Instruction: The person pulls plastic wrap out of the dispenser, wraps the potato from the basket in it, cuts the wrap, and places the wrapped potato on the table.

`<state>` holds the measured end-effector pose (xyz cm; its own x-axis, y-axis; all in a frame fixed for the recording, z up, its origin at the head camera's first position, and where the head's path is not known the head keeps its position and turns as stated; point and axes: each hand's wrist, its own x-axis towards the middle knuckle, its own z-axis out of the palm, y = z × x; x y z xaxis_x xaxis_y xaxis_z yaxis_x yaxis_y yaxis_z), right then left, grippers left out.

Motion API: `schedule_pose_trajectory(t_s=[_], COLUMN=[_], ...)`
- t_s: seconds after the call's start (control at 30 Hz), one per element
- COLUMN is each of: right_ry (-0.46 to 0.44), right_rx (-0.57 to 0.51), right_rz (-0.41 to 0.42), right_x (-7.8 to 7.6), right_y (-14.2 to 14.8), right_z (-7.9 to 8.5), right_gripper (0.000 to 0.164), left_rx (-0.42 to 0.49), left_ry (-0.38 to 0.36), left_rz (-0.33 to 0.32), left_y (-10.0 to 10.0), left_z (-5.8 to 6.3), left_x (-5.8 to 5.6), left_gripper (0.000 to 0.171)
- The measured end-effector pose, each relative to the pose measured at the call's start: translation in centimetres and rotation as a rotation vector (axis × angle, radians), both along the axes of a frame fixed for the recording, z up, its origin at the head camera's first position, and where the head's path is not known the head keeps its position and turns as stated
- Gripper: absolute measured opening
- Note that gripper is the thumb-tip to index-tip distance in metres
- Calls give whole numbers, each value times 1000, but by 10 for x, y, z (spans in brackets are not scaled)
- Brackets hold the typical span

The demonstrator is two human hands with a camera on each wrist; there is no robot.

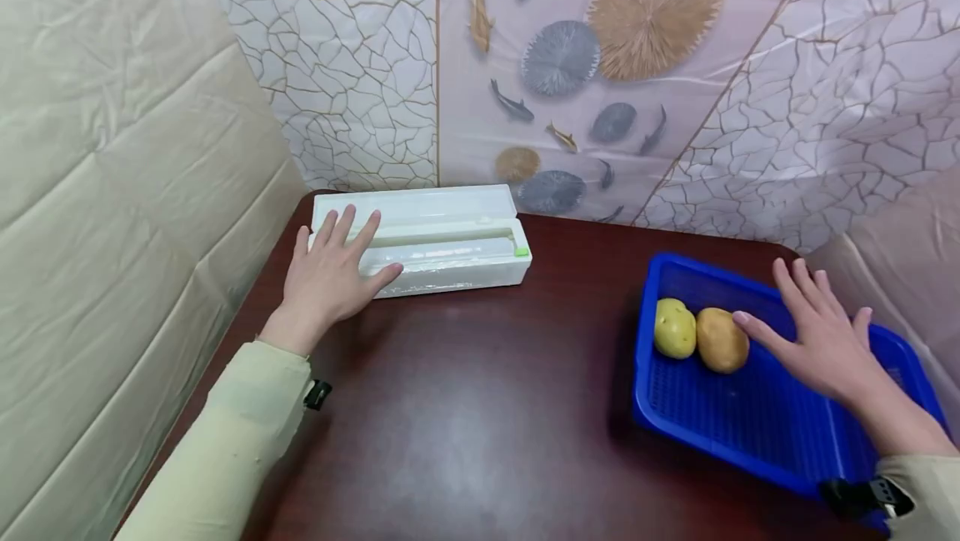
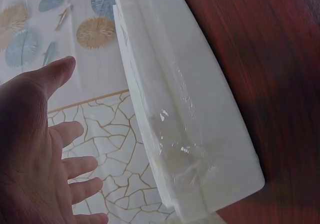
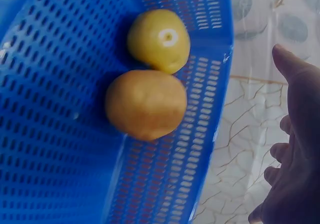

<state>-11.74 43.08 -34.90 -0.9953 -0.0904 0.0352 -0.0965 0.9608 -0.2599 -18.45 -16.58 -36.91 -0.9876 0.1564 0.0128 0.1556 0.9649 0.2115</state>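
With fingers spread, my left hand hovers over the left end of a long white box. The box lies with its lid raised and a roll of clear plastic film inside. A bright green piece sits at its right end. My right hand, also spread and holding nothing, is above a blue plastic basket. In the basket, a brown potato touches a rounder, yellow-green fruit or vegetable whose kind I cannot tell.
Everything stands on a dark red-brown table. A patterned sheet hangs behind it, and pale padded fabric rises along the left side. The basket's raised rim surrounds the two round items.
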Motion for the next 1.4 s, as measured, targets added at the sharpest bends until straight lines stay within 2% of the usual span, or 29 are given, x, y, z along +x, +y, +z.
schedule_pose_trajectory(t_s=[0.37, 0.8, 1.07, 1.27, 1.4], right_ry=[-4, -14, 56, 105, 97], right_rx=[8, 19, 30, 77, 116], right_rz=[114, 264, 374, 496, 553], right_x=[-35, -74, -90, -99, -106], right_y=[-42, -120, -170, -209, -230], right_z=[19, 32, 33, 27, 21], right_gripper=[96, 99, 99, 98, 98], left_rx=[-33, -76, -121, -156, -169], left_ry=[52, 104, 123, 184, 229], left_rz=[-20, -71, -115, -168, -197], left_y=[-19, -37, -50, -62, -68], left_z=[9, 17, 16, 10, 5], left_x=[1, 3, 6, 8, 9], left_gripper=[88, 89, 92, 93, 92])
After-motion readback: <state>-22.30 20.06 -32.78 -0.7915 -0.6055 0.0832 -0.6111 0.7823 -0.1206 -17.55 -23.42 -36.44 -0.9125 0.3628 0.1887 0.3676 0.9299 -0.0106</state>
